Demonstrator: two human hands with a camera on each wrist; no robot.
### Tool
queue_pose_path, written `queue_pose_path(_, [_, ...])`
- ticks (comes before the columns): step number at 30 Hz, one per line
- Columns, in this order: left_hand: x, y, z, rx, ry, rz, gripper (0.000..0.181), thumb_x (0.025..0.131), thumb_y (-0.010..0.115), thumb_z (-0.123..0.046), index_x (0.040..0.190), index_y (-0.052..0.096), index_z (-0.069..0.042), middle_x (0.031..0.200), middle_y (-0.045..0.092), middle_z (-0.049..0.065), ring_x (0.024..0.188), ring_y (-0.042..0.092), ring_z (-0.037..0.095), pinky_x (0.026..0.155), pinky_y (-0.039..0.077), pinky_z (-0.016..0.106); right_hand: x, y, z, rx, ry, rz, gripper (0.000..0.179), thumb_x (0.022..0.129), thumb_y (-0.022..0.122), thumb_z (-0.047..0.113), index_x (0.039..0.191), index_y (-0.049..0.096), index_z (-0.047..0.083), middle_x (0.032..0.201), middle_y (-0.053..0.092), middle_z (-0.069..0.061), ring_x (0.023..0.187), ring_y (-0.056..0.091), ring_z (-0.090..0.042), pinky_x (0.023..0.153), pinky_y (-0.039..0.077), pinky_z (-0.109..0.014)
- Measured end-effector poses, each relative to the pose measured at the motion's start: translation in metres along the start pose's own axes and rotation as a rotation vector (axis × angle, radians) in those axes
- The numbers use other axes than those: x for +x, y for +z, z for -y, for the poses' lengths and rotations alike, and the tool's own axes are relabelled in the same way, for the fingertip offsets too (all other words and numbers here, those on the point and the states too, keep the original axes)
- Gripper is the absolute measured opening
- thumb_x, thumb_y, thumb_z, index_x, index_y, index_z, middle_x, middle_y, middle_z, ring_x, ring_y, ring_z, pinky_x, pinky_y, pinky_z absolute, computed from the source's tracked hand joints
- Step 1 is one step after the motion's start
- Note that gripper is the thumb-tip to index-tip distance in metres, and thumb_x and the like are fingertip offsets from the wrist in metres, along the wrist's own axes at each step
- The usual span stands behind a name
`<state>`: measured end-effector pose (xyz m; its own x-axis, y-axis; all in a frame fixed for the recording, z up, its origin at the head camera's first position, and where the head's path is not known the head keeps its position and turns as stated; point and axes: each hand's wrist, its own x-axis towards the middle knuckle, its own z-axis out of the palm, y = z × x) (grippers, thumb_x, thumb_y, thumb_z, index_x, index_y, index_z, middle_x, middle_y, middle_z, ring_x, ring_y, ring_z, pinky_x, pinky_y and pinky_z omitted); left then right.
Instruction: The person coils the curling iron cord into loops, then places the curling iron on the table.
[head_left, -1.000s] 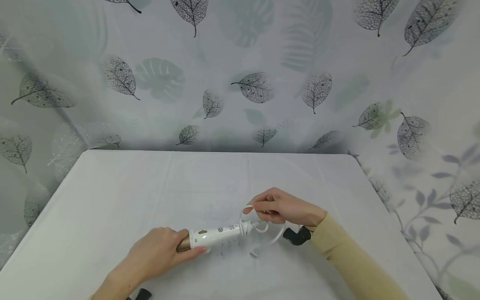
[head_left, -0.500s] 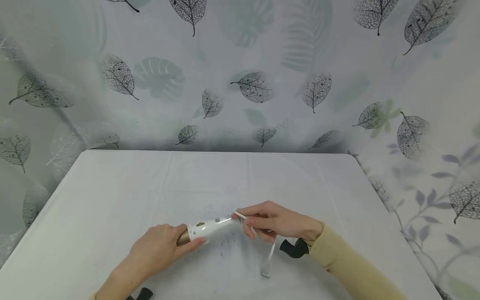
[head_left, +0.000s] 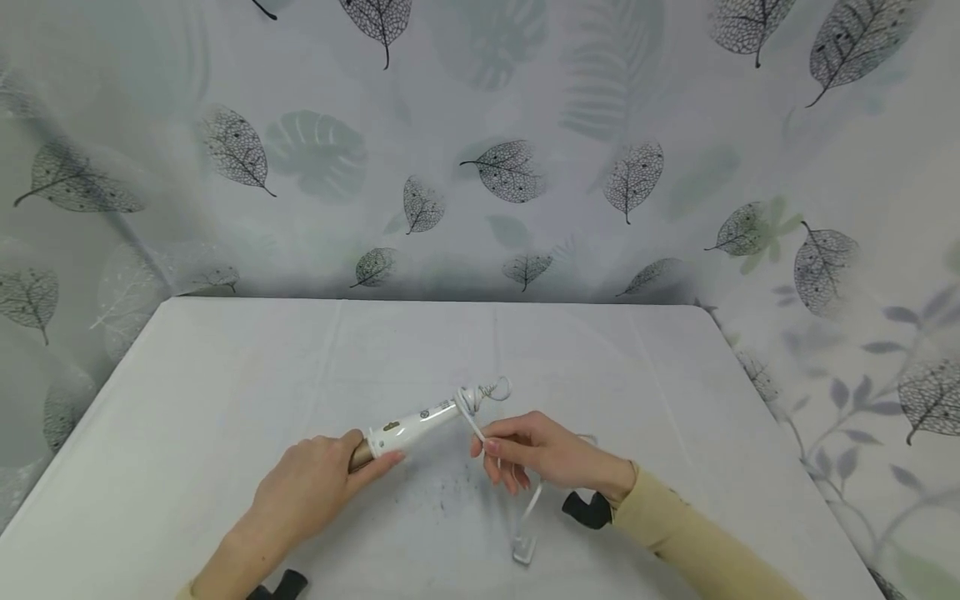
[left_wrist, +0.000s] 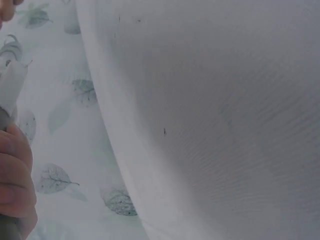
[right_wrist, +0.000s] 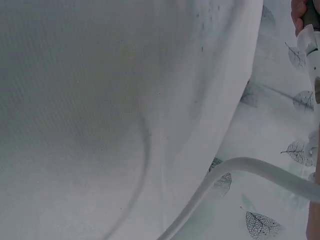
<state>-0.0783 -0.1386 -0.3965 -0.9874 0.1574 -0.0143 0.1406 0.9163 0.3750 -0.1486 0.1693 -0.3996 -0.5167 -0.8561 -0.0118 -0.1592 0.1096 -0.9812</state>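
A curling iron with a glossy white handle and a gold-brown barrel is held above the table, its handle end tilted up to the right. My left hand grips the barrel, thumb stretched along the handle's lower side; curled fingers show in the left wrist view. White cord is wound around the handle's end, with a small loop beyond it. My right hand pinches the cord between thumb and fingertips, below and right of the handle. From this hand the cord hangs down to a white plug.
The white-covered table has small dark marks near its middle. A leaf-patterned curtain surrounds its far edge and sides. Black wrist-camera mounts sit at both wrists.
My right hand has swung from above the handle's end, across it, to below it, drawing the cord around. The handle's end has risen. The plug has come nearer the front.
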Motion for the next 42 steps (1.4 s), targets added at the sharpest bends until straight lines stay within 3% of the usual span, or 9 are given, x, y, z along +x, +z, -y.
queue_pose_path(5, [0.000,-0.003,0.002,-0.033,-0.014,-0.044,0.052,0.093,0.056,-0.065,0.081,0.059,-0.014,0.054,0.039,-0.005,0.049,0.037,0.009,0.047,0.030,0.024,-0.003,0.002,-0.005,-0.026,0.030,-0.022,0.026,0.108,0.044,0.013,0.113,0.062,-0.006,0.067,0.047,-0.018,0.050,0.041,-0.018,0.048,0.037,-0.023])
queue_pose_path(8, [-0.001,-0.003,0.004,-0.035,0.002,-0.088,0.048,0.093,0.060,-0.061,0.079,0.057,-0.015,0.054,0.036,-0.006,0.049,0.035,0.008,0.047,0.030,0.024,-0.005,0.001,-0.009,-0.033,0.097,-0.052,0.029,0.108,0.045,0.016,0.114,0.062,-0.007,0.064,0.045,-0.012,0.052,0.038,-0.008,0.047,0.034,-0.021])
queue_pose_path(13, [-0.004,-0.004,0.006,-0.038,0.027,-0.127,0.047,0.093,0.060,-0.059,0.077,0.055,-0.016,0.054,0.034,-0.008,0.049,0.034,0.007,0.047,0.030,0.023,-0.008,-0.004,-0.019,-0.024,0.179,-0.103,0.032,0.107,0.047,0.020,0.115,0.063,-0.007,0.065,0.044,-0.005,0.054,0.036,-0.007,0.047,0.030,-0.021])
queue_pose_path(22, [-0.007,-0.007,0.005,-0.080,0.049,-0.150,0.045,0.093,0.062,-0.056,0.073,0.050,-0.019,0.056,0.030,-0.010,0.050,0.029,0.003,0.048,0.027,0.021,-0.012,-0.019,-0.034,0.029,0.219,-0.150,0.036,0.106,0.049,0.026,0.111,0.067,-0.005,0.068,0.046,-0.002,0.057,0.037,-0.011,0.056,0.033,-0.023])
queue_pose_path(27, [-0.010,-0.006,0.002,-0.118,0.109,-0.155,0.045,0.093,0.065,-0.053,0.068,0.043,-0.022,0.058,0.021,-0.015,0.052,0.019,-0.002,0.048,0.021,0.018,-0.007,-0.020,-0.038,-0.109,0.236,-0.181,0.034,0.105,0.052,0.026,0.099,0.068,-0.003,0.068,0.051,-0.002,0.062,0.046,-0.012,0.062,0.042,-0.026])
queue_pose_path(33, [-0.012,-0.004,0.002,-0.098,0.198,-0.167,0.048,0.092,0.067,-0.052,0.066,0.037,-0.025,0.059,0.017,-0.018,0.053,0.017,-0.005,0.049,0.019,0.016,0.001,-0.021,-0.036,-0.338,0.176,-0.217,0.031,0.105,0.053,0.025,0.091,0.067,0.002,0.065,0.053,-0.001,0.061,0.050,-0.010,0.063,0.045,-0.025])
queue_pose_path(37, [-0.014,-0.002,0.003,-0.099,0.213,-0.138,0.048,0.091,0.067,-0.053,0.067,0.037,-0.025,0.060,0.017,-0.019,0.053,0.016,-0.005,0.049,0.017,0.016,0.003,-0.025,-0.036,-0.401,0.164,-0.272,0.025,0.104,0.056,0.020,0.089,0.066,0.001,0.068,0.054,-0.001,0.063,0.047,-0.007,0.064,0.041,-0.023])
queue_pose_path(42, [-0.015,0.000,0.004,-0.145,0.228,-0.051,0.046,0.093,0.063,-0.055,0.068,0.039,-0.026,0.059,0.018,-0.019,0.053,0.018,-0.005,0.049,0.019,0.016,0.004,-0.030,-0.035,-0.485,0.050,-0.306,0.016,0.102,0.058,0.016,0.102,0.071,0.006,0.086,0.066,0.000,0.076,0.053,-0.007,0.072,0.045,-0.025])
